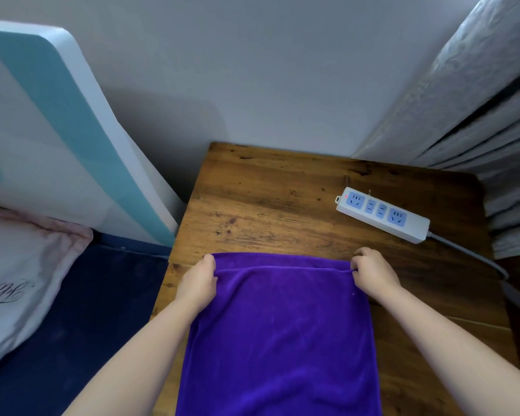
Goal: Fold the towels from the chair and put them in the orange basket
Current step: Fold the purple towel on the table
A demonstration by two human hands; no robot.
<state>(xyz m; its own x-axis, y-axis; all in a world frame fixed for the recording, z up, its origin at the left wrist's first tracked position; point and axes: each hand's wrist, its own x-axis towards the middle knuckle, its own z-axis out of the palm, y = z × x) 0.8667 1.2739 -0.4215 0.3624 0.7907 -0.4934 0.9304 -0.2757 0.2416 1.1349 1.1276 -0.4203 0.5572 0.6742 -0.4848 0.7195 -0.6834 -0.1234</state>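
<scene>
A purple towel lies doubled over on the wooden table, running from the table's middle down past the bottom of the view. My left hand pinches its far left corner. My right hand pinches its far right corner. Both corners sit close to the tabletop, and a second layer's edge shows just beyond the top fold. Neither the chair nor the orange basket is in view.
A white power strip with a grey cable lies on the table's far right. Grey curtains hang at the right. To the left stand a bed with a white-and-teal headboard, a pink-white pillow and a dark blue sheet.
</scene>
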